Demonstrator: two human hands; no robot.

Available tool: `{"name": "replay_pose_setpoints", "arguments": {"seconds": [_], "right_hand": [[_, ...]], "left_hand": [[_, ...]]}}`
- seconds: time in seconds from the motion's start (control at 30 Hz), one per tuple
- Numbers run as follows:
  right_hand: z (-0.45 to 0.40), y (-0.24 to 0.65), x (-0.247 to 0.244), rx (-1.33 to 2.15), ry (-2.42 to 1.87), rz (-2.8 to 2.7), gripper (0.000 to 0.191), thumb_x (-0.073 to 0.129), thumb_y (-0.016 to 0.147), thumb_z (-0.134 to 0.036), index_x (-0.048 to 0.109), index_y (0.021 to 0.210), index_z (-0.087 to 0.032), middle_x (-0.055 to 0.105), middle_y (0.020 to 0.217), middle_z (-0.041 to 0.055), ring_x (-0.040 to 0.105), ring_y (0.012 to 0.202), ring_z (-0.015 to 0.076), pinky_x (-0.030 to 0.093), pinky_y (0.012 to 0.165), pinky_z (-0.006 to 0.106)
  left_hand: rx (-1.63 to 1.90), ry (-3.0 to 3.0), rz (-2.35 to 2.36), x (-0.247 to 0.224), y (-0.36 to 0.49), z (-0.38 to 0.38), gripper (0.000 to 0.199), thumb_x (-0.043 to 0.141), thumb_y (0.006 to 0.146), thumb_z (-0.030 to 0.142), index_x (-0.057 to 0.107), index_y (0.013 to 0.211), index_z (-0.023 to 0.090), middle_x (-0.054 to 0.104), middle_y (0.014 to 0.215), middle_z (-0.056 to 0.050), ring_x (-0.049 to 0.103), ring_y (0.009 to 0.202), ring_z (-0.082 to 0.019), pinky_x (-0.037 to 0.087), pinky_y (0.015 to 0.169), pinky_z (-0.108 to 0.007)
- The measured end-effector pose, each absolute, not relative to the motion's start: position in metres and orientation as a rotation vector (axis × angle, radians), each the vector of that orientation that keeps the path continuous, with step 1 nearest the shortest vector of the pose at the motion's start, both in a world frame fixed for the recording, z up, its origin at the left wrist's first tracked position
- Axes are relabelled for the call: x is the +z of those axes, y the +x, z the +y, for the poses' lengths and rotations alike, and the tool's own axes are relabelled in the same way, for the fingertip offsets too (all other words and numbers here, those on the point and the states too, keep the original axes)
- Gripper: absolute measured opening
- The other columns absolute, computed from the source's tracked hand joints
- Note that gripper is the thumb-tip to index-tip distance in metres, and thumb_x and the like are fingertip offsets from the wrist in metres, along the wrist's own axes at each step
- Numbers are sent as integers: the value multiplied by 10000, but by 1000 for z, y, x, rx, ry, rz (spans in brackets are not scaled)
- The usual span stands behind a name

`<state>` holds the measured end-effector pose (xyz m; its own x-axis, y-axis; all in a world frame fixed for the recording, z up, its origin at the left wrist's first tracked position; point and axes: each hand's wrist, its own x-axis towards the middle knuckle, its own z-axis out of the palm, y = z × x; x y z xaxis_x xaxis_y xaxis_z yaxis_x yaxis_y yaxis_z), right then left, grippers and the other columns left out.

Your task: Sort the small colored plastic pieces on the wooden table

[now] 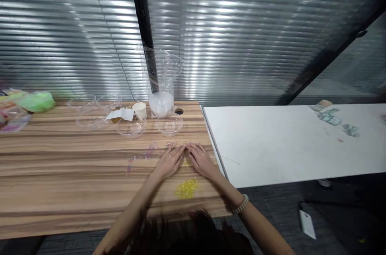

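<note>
Both hands laid flat on the wooden table, yellow pieces between and near them

The left hand (pixel 171 160) is palm down with its fingers extended toward the far side. It is not clenched and shows no grasp. The right hand (pixel 201 161) is in the same state, fingers out and slightly spread. The fingertips of the two hands meet or nearly meet; actual contact cannot be confirmed. Whether small items lie under either palm cannot be determined.

The main pile of yellow pieces (pixel 187 189) rests on the wooden table (pixel 90 190), on the near side of both hands and between the forearms, apart from the fingers. A small yellow cluster (pixel 186 162) lies in the gap between the hands. The individual pieces are too small and blurred to identify.

A loose trail of pink and purple pieces (pixel 148 153) runs to the left of the left hand, its left end nearer than its right end. A few small bits also lie just beside the left hand's fingertips.

On the far side stand a clear bowl (pixel 169 126), a second clear bowl (pixel 131 129) to its left, a paper cup (pixel 140 110), and an open clear bag (pixel 162 103) with whitish contents. More clear containers (pixel 93 117) stand farther left. A beaded bracelet (pixel 242 204) is on the right wrist. A white table (pixel 271 146) adjoins on the right.
</note>
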<state>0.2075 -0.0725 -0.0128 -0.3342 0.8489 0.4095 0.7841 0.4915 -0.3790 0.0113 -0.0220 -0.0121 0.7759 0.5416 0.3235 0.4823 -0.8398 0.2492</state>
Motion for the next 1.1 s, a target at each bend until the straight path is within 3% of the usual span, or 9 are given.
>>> {"name": "replay_pose_setpoints", "arguments": {"seconds": [0.23, 0.5, 0.73, 0.9, 1.1], "right_hand": [[-76, 207, -14, 126, -1336, -2187, 337, 335, 973, -157, 516, 1256, -129, 539, 1313, 132, 375, 1338, 205, 264, 1137, 496], [-74, 207, -15, 147, -1329, -2187, 376, 348, 975, -177, 457, 1333, -142, 514, 1344, 121, 383, 1334, 200, 287, 1127, 487], [-75, 208, -15, 184, -1296, -2157, 336, 349, 962, -149, 522, 1250, -145, 546, 1307, 119, 421, 1303, 200, 280, 1129, 479], [-78, 210, -11, 219, -1288, -2055, 294, 371, 959, -164, 566, 1178, -175, 576, 1269, 88, 470, 1252, 189, 310, 1117, 449], [-77, 218, -22, 185, -1423, -1811, 305, 332, 981, -200, 588, 1146, -174, 598, 1216, 105, 490, 1228, 205, 412, 1045, 428]], "left_hand": [[627, 2809, 744, -8, 9, -24, 411, 294, 1004, 220, 420, 1388, 141, 514, 1360, -101, 470, 1277, -180, 232, 1170, -475], [679, 2796, 769, -13, 8, -24, 371, 339, 973, 191, 529, 1288, 145, 580, 1286, -94, 536, 1212, -202, 376, 1103, -447], [717, 2745, 964, -16, 7, -22, 390, 321, 977, 177, 479, 1329, 121, 570, 1284, -130, 510, 1234, -238, 328, 1115, -510], [632, 2778, 799, -14, 9, -23, 405, 335, 1009, 248, 412, 1392, 142, 488, 1384, -100, 454, 1293, -192, 326, 1135, -440], [665, 2778, 715, -11, 8, -25, 366, 325, 1017, 249, 511, 1316, 151, 588, 1276, -92, 524, 1224, -195, 314, 1135, -484]]}}
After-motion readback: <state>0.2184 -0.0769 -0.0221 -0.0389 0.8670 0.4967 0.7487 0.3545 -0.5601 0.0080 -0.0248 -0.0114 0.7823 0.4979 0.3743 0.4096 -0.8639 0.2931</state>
